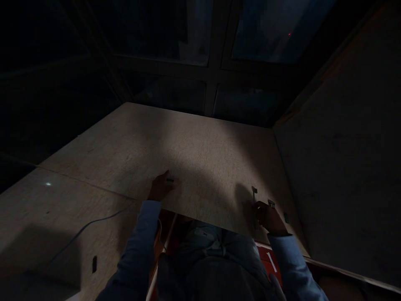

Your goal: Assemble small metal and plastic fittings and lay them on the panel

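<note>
My left hand (159,188) rests on the wooden tabletop (200,146) with its fingers apart. A small dark rectangular piece (170,180) lies between its index finger and thumb; it looks ungripped. To the right, my right hand (269,217) has its fingers closed on a thin, light metal tool (254,193) with a short bent head, pointing away from me. Its lower part is lost in shadow and behind the fingers. Just beyond that hand's knuckles is a small metal fitting (271,203). The dim light hides finer detail.
A small dark block (286,218) lies at the right, near a tall panel (344,159). Another dark piece (94,264) sits at lower left, beside a thin cable (90,224). Dark framed windows (214,71) stand behind the table. A red surface (266,261) shows below its front edge.
</note>
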The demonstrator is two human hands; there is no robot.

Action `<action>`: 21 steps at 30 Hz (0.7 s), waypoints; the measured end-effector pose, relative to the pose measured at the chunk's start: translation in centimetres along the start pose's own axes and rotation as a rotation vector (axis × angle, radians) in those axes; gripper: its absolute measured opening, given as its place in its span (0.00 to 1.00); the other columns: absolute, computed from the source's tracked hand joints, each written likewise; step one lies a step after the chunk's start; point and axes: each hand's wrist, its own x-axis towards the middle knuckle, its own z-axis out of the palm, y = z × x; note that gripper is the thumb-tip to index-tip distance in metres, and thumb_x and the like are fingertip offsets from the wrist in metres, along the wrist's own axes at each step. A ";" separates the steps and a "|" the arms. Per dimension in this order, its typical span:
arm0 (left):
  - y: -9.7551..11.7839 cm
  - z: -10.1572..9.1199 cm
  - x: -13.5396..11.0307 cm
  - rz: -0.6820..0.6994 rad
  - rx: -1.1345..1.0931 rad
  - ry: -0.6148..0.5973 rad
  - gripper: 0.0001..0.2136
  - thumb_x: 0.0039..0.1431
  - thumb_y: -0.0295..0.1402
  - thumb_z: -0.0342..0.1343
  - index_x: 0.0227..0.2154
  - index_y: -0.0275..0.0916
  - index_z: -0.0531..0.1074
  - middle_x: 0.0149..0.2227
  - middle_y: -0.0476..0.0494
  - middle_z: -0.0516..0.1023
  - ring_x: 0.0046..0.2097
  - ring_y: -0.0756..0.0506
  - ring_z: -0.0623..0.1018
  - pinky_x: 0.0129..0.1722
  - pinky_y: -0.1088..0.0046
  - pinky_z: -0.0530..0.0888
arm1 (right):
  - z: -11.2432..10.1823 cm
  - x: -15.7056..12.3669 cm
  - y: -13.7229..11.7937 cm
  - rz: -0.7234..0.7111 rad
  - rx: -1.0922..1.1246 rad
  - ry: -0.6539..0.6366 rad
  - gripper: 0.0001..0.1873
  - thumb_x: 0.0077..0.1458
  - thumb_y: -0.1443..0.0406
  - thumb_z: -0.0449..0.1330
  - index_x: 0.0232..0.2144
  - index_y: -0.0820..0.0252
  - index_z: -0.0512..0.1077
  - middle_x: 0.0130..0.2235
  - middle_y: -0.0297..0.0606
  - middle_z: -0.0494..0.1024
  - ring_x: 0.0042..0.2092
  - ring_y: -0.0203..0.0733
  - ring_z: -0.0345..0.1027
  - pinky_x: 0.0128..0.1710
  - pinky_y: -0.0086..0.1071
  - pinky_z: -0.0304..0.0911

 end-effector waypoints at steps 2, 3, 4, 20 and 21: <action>-0.2 -0.2 0.3 -0.003 -0.003 -0.025 0.32 0.47 0.35 0.66 0.56 0.37 0.67 0.49 0.31 0.79 0.52 0.33 0.78 0.50 0.55 0.75 | -0.2 -0.2 -0.1 -0.021 0.084 -0.078 0.13 0.60 0.61 0.52 0.35 0.57 0.76 0.34 0.45 0.83 0.31 0.47 0.78 0.33 0.35 0.66; -0.2 -0.3 0.4 -0.002 -0.017 -0.028 0.31 0.47 0.35 0.66 0.56 0.37 0.67 0.50 0.32 0.79 0.52 0.33 0.78 0.51 0.56 0.75 | -0.3 -0.4 -0.1 -0.030 0.122 -0.107 0.14 0.60 0.60 0.51 0.35 0.57 0.76 0.34 0.45 0.83 0.31 0.47 0.78 0.32 0.35 0.66; -0.1 -0.4 0.4 -0.001 -0.038 -0.025 0.31 0.47 0.34 0.66 0.56 0.38 0.67 0.50 0.33 0.79 0.52 0.34 0.78 0.51 0.56 0.75 | -0.3 -0.5 -0.1 -0.039 0.153 -0.118 0.15 0.61 0.59 0.51 0.35 0.57 0.75 0.35 0.45 0.83 0.31 0.47 0.78 0.32 0.35 0.65; 19.2 3.3 -3.2 0.264 -0.400 0.028 0.32 0.56 0.43 0.63 0.61 0.40 0.61 0.56 0.37 0.74 0.54 0.39 0.76 0.53 0.64 0.75 | -1.5 -5.1 -2.6 -0.342 0.517 0.230 0.19 0.64 0.52 0.54 0.44 0.58 0.75 0.32 0.39 0.80 0.33 0.44 0.76 0.34 0.33 0.67; 20.9 3.8 -3.6 0.299 -0.414 0.016 0.33 0.55 0.43 0.63 0.61 0.41 0.61 0.56 0.37 0.74 0.54 0.39 0.76 0.53 0.63 0.74 | -1.7 -5.1 -2.7 -0.375 0.532 0.273 0.19 0.64 0.53 0.55 0.44 0.59 0.76 0.33 0.40 0.80 0.33 0.43 0.76 0.34 0.33 0.67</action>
